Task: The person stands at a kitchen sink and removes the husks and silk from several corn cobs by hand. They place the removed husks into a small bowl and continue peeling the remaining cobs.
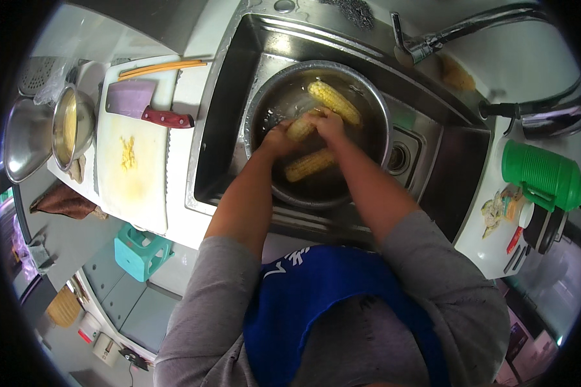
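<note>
A large round metal basin (385, 130) with water in it sits inside the stainless steel sink (460, 145). Between my two hands is a cob of corn (300, 129). My left hand (277, 140) grips its lower left end, partly in the water. At the upper right end, my right hand (325, 123) has its fingers over the kernels. Another corn cob (336, 102) lies in the basin beyond my right hand. The third cob (310, 165) rests nearer to me, its right end hidden by my right forearm.
Left of the sink, a white cutting board (140, 193) bears a red-handled cleaver (135, 99), chopsticks (162, 69) and chopped yellow bits (128, 154). Metal bowls (72, 126) stand farther left. The faucet (416, 48) rises behind the sink; a green jug (542, 174) stands at right.
</note>
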Action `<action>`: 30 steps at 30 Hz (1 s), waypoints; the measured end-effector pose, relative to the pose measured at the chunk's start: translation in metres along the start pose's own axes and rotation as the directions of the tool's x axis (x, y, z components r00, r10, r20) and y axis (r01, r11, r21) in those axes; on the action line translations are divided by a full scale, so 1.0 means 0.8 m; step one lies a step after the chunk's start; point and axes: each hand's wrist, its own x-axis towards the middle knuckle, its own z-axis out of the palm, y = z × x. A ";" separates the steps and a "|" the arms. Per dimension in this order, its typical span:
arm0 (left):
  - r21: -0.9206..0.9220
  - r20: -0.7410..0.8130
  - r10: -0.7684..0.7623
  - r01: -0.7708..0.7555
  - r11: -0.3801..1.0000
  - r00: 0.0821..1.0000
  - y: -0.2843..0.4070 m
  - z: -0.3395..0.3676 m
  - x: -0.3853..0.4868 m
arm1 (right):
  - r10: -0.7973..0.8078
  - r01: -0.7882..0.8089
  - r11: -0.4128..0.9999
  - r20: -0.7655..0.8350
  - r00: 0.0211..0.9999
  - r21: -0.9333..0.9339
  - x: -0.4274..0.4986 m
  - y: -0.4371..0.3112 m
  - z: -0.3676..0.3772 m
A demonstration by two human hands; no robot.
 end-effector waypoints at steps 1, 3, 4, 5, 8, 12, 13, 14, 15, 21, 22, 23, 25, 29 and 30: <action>0.007 -0.017 0.002 -0.002 1.000 1.000 0.000 0.004 -0.001 | 0.026 -0.039 0.987 0.086 0.996 0.157 0.002 0.002 -0.002; -0.167 0.077 -0.025 0.038 0.985 0.997 0.002 0.008 0.000 | 0.113 -0.201 0.887 0.228 0.967 0.416 0.004 0.002 -0.011; -0.335 0.191 -0.037 0.101 0.937 0.981 0.006 0.004 0.002 | 0.091 -0.155 0.907 0.179 0.980 0.390 0.005 0.000 -0.015; -0.460 0.303 -0.067 0.207 0.863 0.951 0.011 0.001 0.002 | 0.081 -0.123 0.927 0.131 0.988 0.355 0.006 -0.005 -0.020; -0.511 0.428 -0.009 0.251 0.822 0.904 0.028 -0.012 -0.018 | -0.005 -0.018 0.959 0.080 0.997 0.284 -0.004 -0.021 -0.036; -0.476 0.283 0.097 0.052 0.878 0.954 0.066 -0.021 -0.045 | -0.258 0.255 0.963 0.026 0.966 0.091 -0.023 -0.056 -0.064; -0.418 0.246 0.099 0.013 0.908 0.964 0.074 -0.022 -0.050 | -0.296 0.290 0.949 0.032 0.955 0.122 -0.030 -0.066 -0.072; -0.362 0.207 0.112 -0.031 0.932 0.972 0.080 -0.023 -0.057 | -0.320 0.312 0.937 0.032 0.947 0.155 -0.038 -0.075 -0.080; -0.382 0.203 0.127 -0.041 0.923 0.971 0.085 -0.024 -0.064 | -0.370 0.356 0.912 0.036 0.928 0.206 -0.047 -0.084 -0.087; -0.616 0.017 0.345 -0.262 0.743 0.939 0.101 -0.017 -0.122 | -0.364 0.282 0.861 0.125 0.923 0.422 -0.110 -0.142 -0.121; -0.609 -0.044 0.371 -0.320 0.726 0.927 0.105 -0.015 -0.131 | -0.309 0.226 0.893 0.166 0.936 0.390 -0.120 -0.149 -0.125; -0.591 -0.100 0.377 -0.359 0.722 0.921 0.110 -0.013 -0.140 | -0.282 0.188 0.907 0.212 0.936 0.378 -0.130 -0.155 -0.128; -0.570 -0.183 0.389 -0.419 0.707 0.903 0.118 -0.009 -0.159 | -0.252 0.181 0.940 0.235 0.939 0.288 -0.147 -0.162 -0.127; -0.684 -0.234 0.296 -0.374 0.626 0.926 0.121 -0.012 -0.187 | -0.350 0.184 0.873 0.318 0.881 0.452 -0.164 -0.166 -0.130; -0.759 -0.212 0.239 -0.314 0.570 0.947 0.120 -0.017 -0.192 | -0.362 0.164 0.849 0.327 0.873 0.502 -0.166 -0.166 -0.134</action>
